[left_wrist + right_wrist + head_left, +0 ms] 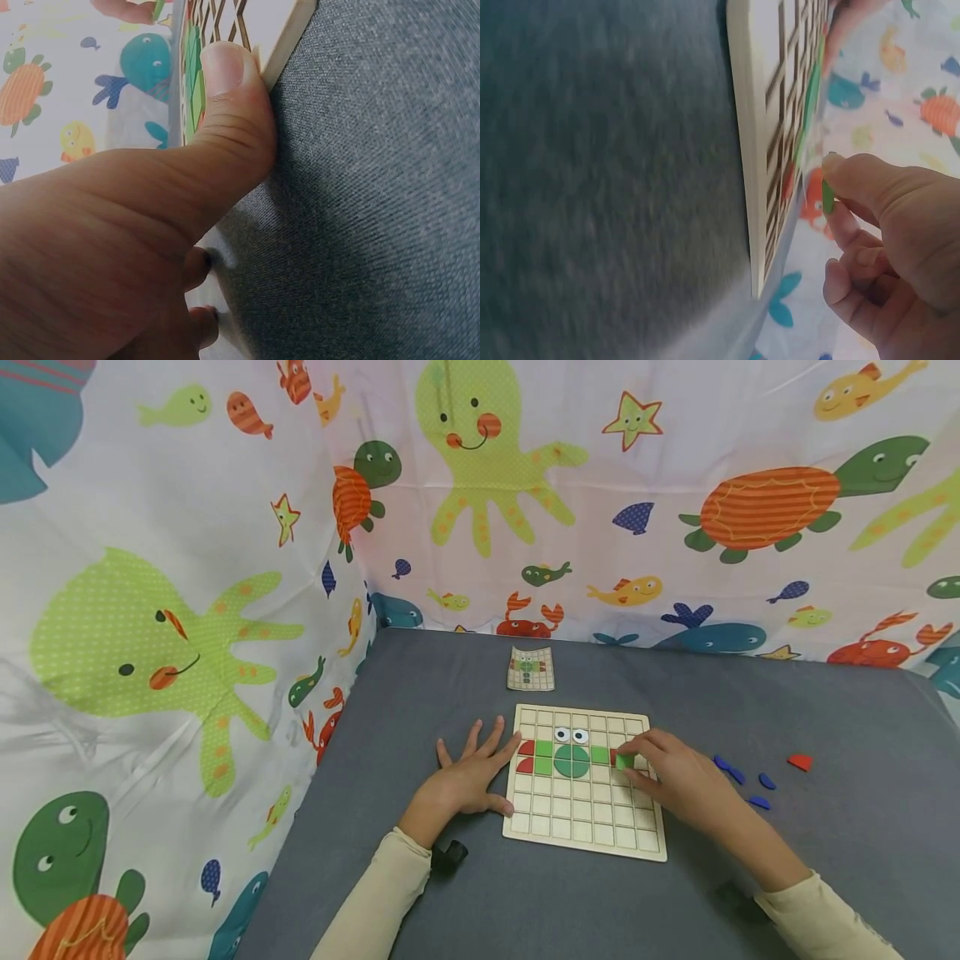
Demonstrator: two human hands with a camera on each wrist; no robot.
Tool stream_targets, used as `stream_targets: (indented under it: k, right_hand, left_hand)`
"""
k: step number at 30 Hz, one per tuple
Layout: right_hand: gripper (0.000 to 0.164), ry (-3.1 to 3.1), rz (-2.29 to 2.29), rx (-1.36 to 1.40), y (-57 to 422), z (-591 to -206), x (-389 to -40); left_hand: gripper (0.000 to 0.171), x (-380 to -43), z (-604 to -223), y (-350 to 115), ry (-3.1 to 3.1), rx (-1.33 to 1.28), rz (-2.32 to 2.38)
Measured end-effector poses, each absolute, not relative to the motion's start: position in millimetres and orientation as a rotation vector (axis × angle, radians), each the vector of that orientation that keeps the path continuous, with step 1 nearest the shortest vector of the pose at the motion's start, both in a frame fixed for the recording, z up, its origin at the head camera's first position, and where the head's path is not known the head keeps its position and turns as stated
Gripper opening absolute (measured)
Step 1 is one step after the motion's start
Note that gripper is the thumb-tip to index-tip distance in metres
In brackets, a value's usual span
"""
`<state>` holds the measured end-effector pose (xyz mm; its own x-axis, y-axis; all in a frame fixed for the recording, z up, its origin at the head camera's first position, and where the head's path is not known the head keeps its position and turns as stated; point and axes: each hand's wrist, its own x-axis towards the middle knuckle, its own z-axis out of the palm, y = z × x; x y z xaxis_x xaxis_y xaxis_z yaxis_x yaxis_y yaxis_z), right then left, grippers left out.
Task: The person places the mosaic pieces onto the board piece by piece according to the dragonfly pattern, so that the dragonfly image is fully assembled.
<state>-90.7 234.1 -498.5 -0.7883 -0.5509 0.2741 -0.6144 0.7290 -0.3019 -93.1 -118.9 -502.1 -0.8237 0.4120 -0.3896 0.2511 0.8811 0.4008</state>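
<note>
A wooden grid board (577,827) lies on the grey cloth. My left hand (461,781) rests at its left edge with fingers spread; in the left wrist view the thumb (232,97) presses on the board's rim. Between thumb and fingertips, my right hand (686,781) pinches a small green tile (624,762) over the board's right part. The right wrist view shows this green tile (828,196) held apart from the board. On the grid sit a dark green circle (572,762) of quarter pieces, two eye pieces (580,736), green squares (543,766) and red pieces (525,766).
Behind the board lies a small pattern card (531,670) showing a coloured figure on a grid. Several blue pieces (766,781) and one red piece (800,762) lie to the right. A curtain (480,585) printed with sea animals stands behind and along the left.
</note>
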Motion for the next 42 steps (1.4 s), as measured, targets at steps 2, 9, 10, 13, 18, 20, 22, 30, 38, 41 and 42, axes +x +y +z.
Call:
stream_targets:
  k: [2, 9, 10, 13, 18, 20, 22, 30, 38, 41, 42]
  right_hand:
    - [0.036, -2.728, 0.582, 0.989, 228.8, -500.6, -89.9]
    - [0.03, -2.698, 0.581, 1.069, 213.9, -505.3, -88.5]
    - [0.029, -2.71, 0.582, 1.067, 212.5, -505.5, -88.3]
    - [0.029, -2.744, 0.575, 1.059, 209.5, -506.7, -88.5]
    - [0.029, -2.738, 0.549, 1.068, 207.9, -508.7, -89.0]
    - [0.029, -2.723, 0.545, 1.077, 207.4, -509.3, -89.0]
    - [0.029, -2.712, 0.545, 1.082, 206.8, -510.0, -88.7]
    - [0.029, -2.688, 0.541, 1.109, 205.6, -512.3, -89.4]
    - [0.03, -2.668, 0.541, 1.129, 206.2, -513.4, -90.6]
    - [0.031, -2.664, 0.537, 1.138, 206.6, -513.4, -91.2]
    - [0.031, -2.664, 0.534, 1.137, 207.1, -513.2, -91.5]
  left_hand:
    - [0.12, -93.0, -502.8, -119.7, 2.571, 0.479, 0.471]
    - [0.12, -95.0, -507.2, -120.7, 2.575, 0.49, 0.469]
    - [0.119, -93.9, -502.3, -120.0, 2.57, 0.486, 0.453]
    - [0.12, -95.1, -507.9, -120.3, 2.577, 0.489, 0.46]
    - [0.123, -98.0, -522.1, -121.8, 2.592, 0.49, 0.486]
    - [0.122, -97.2, -518.7, -121.6, 2.591, 0.49, 0.477]
    - [0.12, -95.5, -511.0, -121.0, 2.585, 0.493, 0.467]
    - [0.123, -98.0, -518.1, -122.7, 2.583, 0.497, 0.494]
    - [0.123, -99.3, -521.9, -122.1, 2.593, 0.506, 0.493]
    - [0.122, -97.1, -513.3, -120.7, 2.591, 0.498, 0.474]
    - [0.121, -96.5, -511.2, -120.3, 2.589, 0.496, 0.471]
